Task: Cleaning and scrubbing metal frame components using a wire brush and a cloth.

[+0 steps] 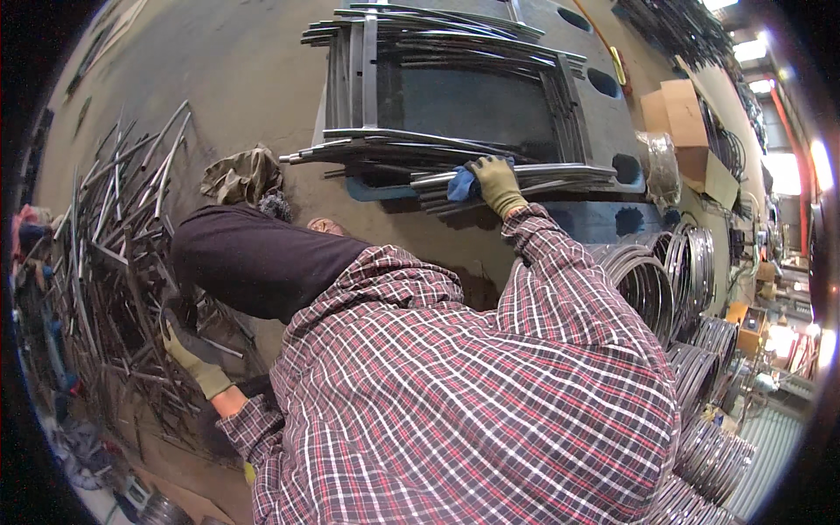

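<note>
Nearest the lens, one plaid shirt (477, 407) spread from the centre down past 6 o'clock, its two sleeves ending in two gloved hands. At half past 1, the right hand (495, 182) had its grip closed on one blue cloth (462, 185), which was pressed against one bundle of metal rods (569, 174). That bundle lay between 1 and 2 o'clock, along the near side of one grey-blue desk (605, 124); its rods overlapped too closely to be counted.

Two more rod bundles crossed the desk toward 12 o'clock, one middle bundle (394, 143) and one far bundle (437, 24). Four dark oval holes showed down the desk's right side.

At 8 o'clock the left hand (194, 356) hung low, just beside one scrap pile (109, 306) of many metal pieces that filled 9 o'clock; whether its grip was spread or pinching something could not be told.

One dark trouser leg (254, 262) stretched toward 9 o'clock, with one crumpled khaki cloth (245, 173) at 10. At least five wire coils (713, 459) stood between 3 and 4 o'clock, and one open cardboard box (681, 109) sat at 2.
</note>
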Demonstrator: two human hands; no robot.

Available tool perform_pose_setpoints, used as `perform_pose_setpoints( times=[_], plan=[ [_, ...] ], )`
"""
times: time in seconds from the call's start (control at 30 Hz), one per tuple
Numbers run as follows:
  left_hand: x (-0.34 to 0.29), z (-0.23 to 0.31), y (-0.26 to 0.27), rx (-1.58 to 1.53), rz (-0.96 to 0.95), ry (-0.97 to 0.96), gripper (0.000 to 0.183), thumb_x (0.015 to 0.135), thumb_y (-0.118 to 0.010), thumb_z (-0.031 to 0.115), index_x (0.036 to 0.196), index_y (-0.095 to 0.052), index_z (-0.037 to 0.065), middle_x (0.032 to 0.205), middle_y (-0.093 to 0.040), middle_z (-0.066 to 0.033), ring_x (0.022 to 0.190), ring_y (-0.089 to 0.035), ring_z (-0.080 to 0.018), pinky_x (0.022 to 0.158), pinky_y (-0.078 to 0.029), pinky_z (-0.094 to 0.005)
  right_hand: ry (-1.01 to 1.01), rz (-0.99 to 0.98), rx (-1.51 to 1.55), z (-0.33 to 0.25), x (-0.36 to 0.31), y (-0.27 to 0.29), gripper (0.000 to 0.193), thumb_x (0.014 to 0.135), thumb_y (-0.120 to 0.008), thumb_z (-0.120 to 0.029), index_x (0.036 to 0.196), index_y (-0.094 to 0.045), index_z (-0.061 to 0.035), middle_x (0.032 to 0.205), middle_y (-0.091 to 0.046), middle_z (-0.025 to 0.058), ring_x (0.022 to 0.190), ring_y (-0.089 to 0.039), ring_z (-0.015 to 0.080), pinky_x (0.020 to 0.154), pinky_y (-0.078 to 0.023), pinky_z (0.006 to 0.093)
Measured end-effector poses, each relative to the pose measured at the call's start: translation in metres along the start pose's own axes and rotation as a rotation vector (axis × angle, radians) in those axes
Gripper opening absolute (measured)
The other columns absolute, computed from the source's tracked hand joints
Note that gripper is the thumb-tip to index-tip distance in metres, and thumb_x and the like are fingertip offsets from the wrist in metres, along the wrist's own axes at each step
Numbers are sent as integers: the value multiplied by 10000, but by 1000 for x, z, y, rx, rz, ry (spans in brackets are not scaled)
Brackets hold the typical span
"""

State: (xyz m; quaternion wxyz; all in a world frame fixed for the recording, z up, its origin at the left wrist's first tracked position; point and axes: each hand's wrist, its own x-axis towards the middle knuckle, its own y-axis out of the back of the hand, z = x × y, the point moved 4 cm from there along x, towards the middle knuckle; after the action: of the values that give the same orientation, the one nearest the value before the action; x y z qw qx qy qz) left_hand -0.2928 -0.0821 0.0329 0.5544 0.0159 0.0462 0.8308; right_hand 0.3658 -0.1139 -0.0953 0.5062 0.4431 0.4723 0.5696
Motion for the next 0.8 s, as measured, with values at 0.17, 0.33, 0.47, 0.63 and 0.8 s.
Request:
perform_pose_setpoints(
  times=[0.17,0.33,0.47,0.63,0.8],
  plan=[
    [26,-20,68,13,91,-80,349,954,-500,143,1273,-568,20,1265,-593,-100,1118,-574,-230,998,-438,-353,64,118,363,-17,29,26,458,714,-534,82,1147,-632,-33,993,-642,181,946,-618,355,831,-506,438],
    [-17,21,46,616,26,-10,342,889,-571,177,1181,-612,2,1089,-661,-202,997,-632,-263,887,-463,-353,-57,251,900,-45,64,101,202,885,-556,-97,1037,-665,-21,1035,-679,137,954,-639,266,881,-493,354],
    [-40,32,29,1009,-366,-67,362,864,-600,245,1181,-610,71,1163,-627,-165,1073,-598,-331,902,-488,-403,29,301,1282,-55,140,142,293,945,-521,-97,1207,-557,29,1132,-618,72,967,-586,152,880,-478,285],
    [-88,-41,53,1101,-414,250,330,895,-552,331,1133,-623,113,1098,-642,-145,1023,-612,-338,865,-497,-433,642,340,847,-288,213,320,233,843,-597,-31,1061,-678,-38,1064,-664,139,930,-631,268,789,-498,333],
    [-80,-51,75,1049,-288,336,353,874,-578,346,1142,-616,119,1100,-635,-143,1023,-611,-338,866,-494,-443,1044,163,950,-450,233,290,222,766,-595,-37,981,-650,-52,910,-654,159,831,-617,364,713,-496,391]
  ],
)
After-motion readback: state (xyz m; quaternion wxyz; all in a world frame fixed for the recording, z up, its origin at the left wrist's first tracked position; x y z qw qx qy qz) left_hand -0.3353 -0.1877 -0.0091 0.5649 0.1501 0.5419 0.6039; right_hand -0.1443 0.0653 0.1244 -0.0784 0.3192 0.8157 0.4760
